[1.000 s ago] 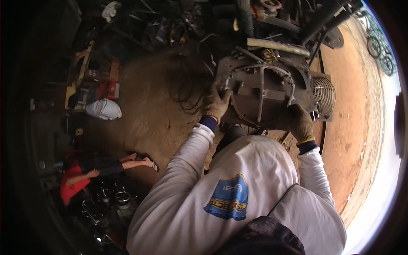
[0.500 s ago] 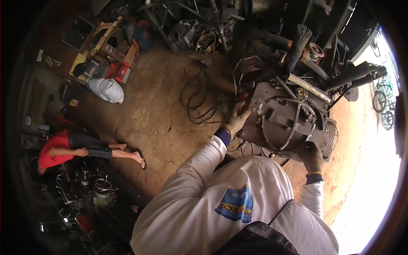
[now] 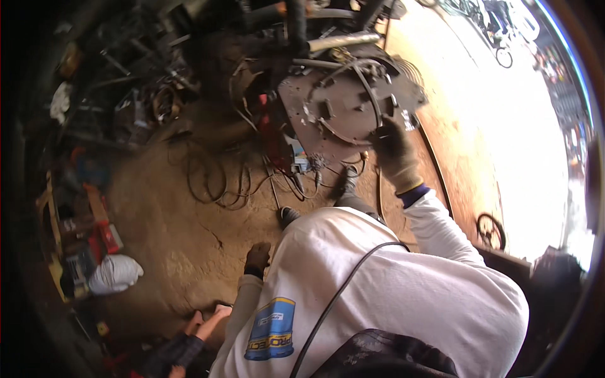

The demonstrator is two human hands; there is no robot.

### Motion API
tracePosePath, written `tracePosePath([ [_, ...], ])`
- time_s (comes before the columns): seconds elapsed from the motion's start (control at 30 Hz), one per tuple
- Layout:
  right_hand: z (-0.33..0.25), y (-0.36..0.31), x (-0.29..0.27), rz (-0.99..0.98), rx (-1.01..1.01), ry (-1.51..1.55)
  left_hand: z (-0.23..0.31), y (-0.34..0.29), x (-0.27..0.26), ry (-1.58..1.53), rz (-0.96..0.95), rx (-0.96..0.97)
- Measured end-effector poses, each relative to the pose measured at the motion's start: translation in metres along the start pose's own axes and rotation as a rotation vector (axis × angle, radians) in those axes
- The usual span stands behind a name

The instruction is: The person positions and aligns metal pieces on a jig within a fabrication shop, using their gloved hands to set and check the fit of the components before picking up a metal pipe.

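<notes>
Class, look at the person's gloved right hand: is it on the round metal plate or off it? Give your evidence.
On it. The right hand grips the near rim of the round metal plate, glove fingers curled over the edge.

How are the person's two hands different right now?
The right hand reaches up and presses on the rim of the round metal plate; the left hand hangs low beside the body, touching nothing. The right hand's glove looks grey-brown with a yellow cuff; the left hand's looks darker. Both wear work gloves and white sleeves.
</notes>
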State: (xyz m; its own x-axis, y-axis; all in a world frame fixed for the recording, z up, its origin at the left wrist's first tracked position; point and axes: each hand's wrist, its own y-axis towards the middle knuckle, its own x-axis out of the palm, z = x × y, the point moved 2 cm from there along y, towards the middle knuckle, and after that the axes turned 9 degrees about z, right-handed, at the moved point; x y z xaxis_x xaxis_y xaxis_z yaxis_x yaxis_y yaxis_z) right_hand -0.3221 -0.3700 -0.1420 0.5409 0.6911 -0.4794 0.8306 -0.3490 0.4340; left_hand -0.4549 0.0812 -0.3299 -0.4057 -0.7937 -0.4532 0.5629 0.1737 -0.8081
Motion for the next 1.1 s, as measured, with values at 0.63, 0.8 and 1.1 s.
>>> tracePosePath([
  [0.63,-0.053,-0.077,0.022,-0.526,0.311,-0.265,0.069,0.007,-0.048,0.161,0.1,0.275],
  [0.8,-0.04,-0.09,0.017,-0.618,0.465,-0.268,0.023,0.052,-0.03,0.21,0.05,0.419],
  [1.1,-0.03,-0.113,0.038,-0.648,0.427,-0.308,-0.063,0.064,-0.053,0.126,-0.035,0.142],
])
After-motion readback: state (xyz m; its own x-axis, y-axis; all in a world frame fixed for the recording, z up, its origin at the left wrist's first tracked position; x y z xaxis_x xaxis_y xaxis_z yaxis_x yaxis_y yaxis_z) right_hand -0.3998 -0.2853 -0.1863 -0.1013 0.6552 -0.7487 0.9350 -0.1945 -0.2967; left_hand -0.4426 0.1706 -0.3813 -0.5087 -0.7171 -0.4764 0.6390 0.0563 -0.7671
